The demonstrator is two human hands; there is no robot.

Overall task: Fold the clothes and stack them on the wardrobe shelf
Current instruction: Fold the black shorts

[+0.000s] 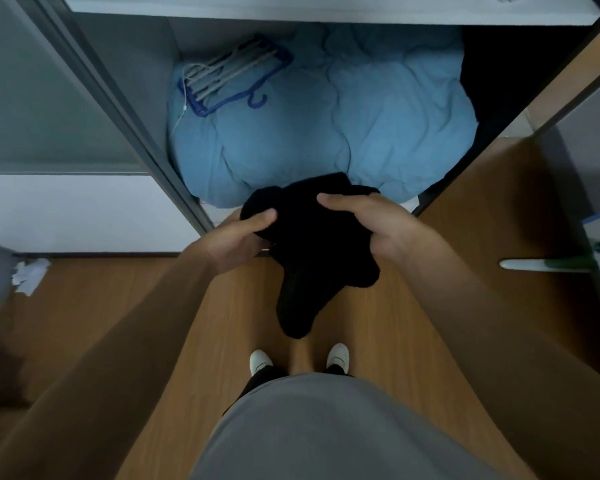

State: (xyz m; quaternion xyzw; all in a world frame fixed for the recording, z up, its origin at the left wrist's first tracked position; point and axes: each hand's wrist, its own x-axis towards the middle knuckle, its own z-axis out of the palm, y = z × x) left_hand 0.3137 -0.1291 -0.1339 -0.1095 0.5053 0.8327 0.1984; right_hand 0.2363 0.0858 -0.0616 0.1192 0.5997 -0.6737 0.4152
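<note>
- At wardrobe opening, head view (the only view): person stands on wood floor [447, 289] facing open wardrobe, both arms out front
- black garment [312, 258] held in mid-air between the hands, just in front of the wardrobe's lower compartment; bunched, one end hanging down toward the white shoes [260, 362]
- left hand [243, 237] grips garment's left edge, thumb on top, fingers curled under the cloth
- right hand [368, 220] grips the right side, fingers curled over the top, cloth gathered in the palm
- garment touches no surface; carried by the hands only
- lower compartment is filled by a crumpled light blue duvet [343, 126]; blue hanger rack [232, 77] lies on its rear left
- white shelf [291, 5] runs across top of frame; something pale lies at its far right, too cropped to identify
- far right: white-handled tool with green part [548, 265] lying on floor; left: crumpled white paper [28, 275] near wall
- step, my read: fold in progress or just starting; garment is a lump, no clean edges visible
- next move needs: shake out or spread it, find the hem and corners, fold flat, then lift to shelf above
- risk: no flat surface nearby, so an in-air fold may come out sloppy; hanging end could slip loose
</note>
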